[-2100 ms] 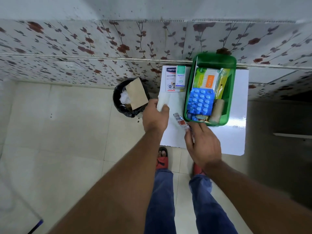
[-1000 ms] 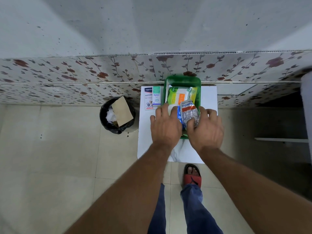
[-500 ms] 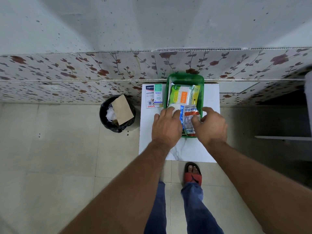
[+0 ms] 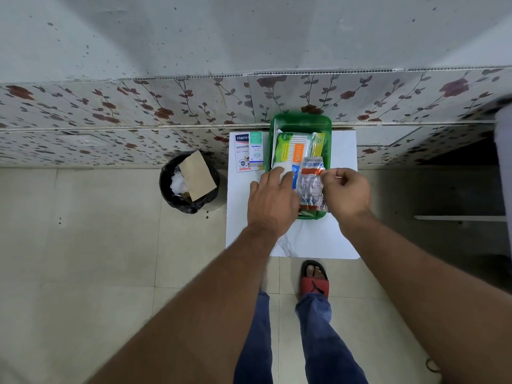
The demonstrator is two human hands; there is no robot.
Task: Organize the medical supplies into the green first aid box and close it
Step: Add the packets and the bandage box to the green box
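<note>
The open green first aid box (image 4: 300, 119) stands on a small white table (image 4: 304, 239) against the wall. Inside lie a cotton-swab packet (image 4: 291, 151) and a yellow-green packet (image 4: 317, 144). My left hand (image 4: 271, 200) lies over the box's near left part, fingers pressed on a white roll (image 4: 279, 169). My right hand (image 4: 346, 192) pinches the upper corner of a clear plastic packet with an orange band (image 4: 311, 187), which lies over the box's near half. Left of the box, a white Hansaplast carton (image 4: 241, 153) and a small teal Optibex carton (image 4: 256, 148) rest on the table.
A black-lined waste bin (image 4: 188, 184) with brown card and white wadding stands on the floor left of the table. The floral-tiled wall (image 4: 138, 112) is right behind the box. My foot in a red sandal (image 4: 314, 281) is just before the table.
Both hands came from the table's front edge to the box, bringing the white roll and the plastic packet into it. The right hand has shifted to the packet's upper corner.
</note>
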